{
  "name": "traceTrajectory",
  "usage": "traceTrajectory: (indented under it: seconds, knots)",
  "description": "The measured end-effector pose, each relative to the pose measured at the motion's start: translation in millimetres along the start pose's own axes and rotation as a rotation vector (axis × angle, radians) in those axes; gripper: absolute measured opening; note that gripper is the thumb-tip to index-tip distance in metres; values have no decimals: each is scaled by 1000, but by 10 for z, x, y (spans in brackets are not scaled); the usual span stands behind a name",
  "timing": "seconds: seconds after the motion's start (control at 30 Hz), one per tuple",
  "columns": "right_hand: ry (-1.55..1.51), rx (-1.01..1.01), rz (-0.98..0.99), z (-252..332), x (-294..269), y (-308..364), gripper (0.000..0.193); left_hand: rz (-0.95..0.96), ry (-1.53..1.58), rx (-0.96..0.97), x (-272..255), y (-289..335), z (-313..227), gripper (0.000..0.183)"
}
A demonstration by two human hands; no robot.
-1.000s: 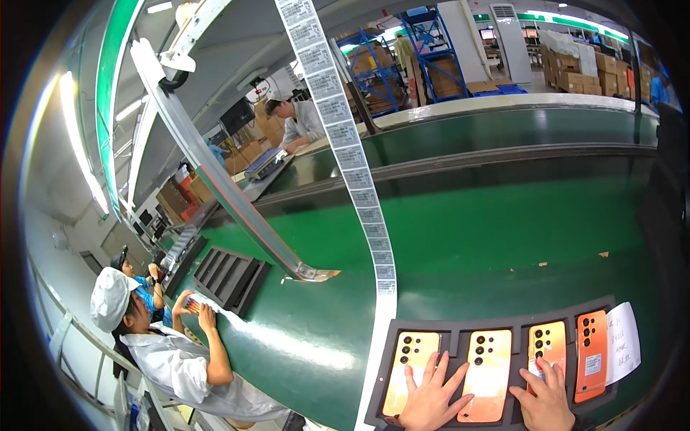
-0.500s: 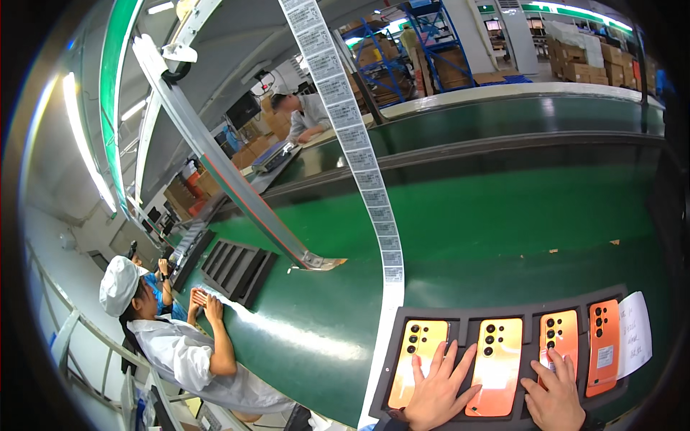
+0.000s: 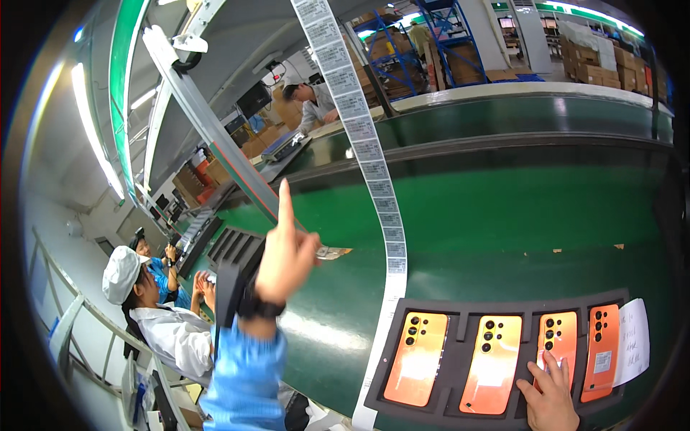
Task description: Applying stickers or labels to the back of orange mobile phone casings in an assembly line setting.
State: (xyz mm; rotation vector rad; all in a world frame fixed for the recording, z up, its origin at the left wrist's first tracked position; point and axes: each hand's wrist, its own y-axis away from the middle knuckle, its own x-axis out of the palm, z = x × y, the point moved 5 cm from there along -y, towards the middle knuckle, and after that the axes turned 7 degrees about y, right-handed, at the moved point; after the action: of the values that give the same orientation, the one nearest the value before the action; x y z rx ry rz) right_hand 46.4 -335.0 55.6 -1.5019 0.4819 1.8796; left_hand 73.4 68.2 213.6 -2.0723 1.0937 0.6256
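My left hand [image 3: 286, 260] is raised over the green bench, its index finger stretched upward and the other fingers partly bent, holding nothing. A dark wrist band and blue sleeve show behind it. At the lower right, a dark tray [image 3: 460, 373] carries several orange phones, backs up. My right hand [image 3: 552, 402] lies over the lower part of one orange phone [image 3: 558, 332], fingers spread and touching it. To its left are two uncovered phones, the outer one [image 3: 417, 359] and a nearer one [image 3: 491, 366]. The rightmost phone [image 3: 599, 352] bears a small white label.
A long strip of printed labels [image 3: 375, 172] hangs down and runs beside the tray. Handwritten paper [image 3: 632, 345] sticks out at the right. A metal post [image 3: 215, 136] stands on the bench. Co-workers sit at left, near another dark tray [image 3: 233, 248]; one is beyond.
My left hand has left the phones and swung up and to the left, its index finger now extended. The right hand stays on the same phone. The view has shifted slightly.
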Motion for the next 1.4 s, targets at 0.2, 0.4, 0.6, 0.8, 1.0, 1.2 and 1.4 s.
traceTrajectory:
  seconds: [0.2, 0.4, 0.6, 0.8, 1.0, 1.2, 1.4]
  knots:
    - [-9, -118, -90, 105, -18, 25, 32, -115, -967, -294, -372, -939, 1095, 94]
    - [30, -86, -85, 88, 11, 48, 27, -125, -750, -354, 280, -986, 1073, 78]
    - [16, -100, -71, 112, -23, 0, 26, -168, -558, -432, 161, -996, 1229, 62]
    - [35, -85, -65, 88, -30, -2, 26, -231, -617, -374, 254, -1322, 1783, 49]
    - [30, -95, -61, 115, -20, 13, 28, -301, -515, -457, 155, -1379, 2036, 47]
    - [-8, -89, -41, 127, -2, 44, 37, 201, -798, -285, 456, -835, 1095, 61]
    - [-44, -80, -33, 49, -14, 16, 37, 704, -33, 86, 933, 710, 586, 61]
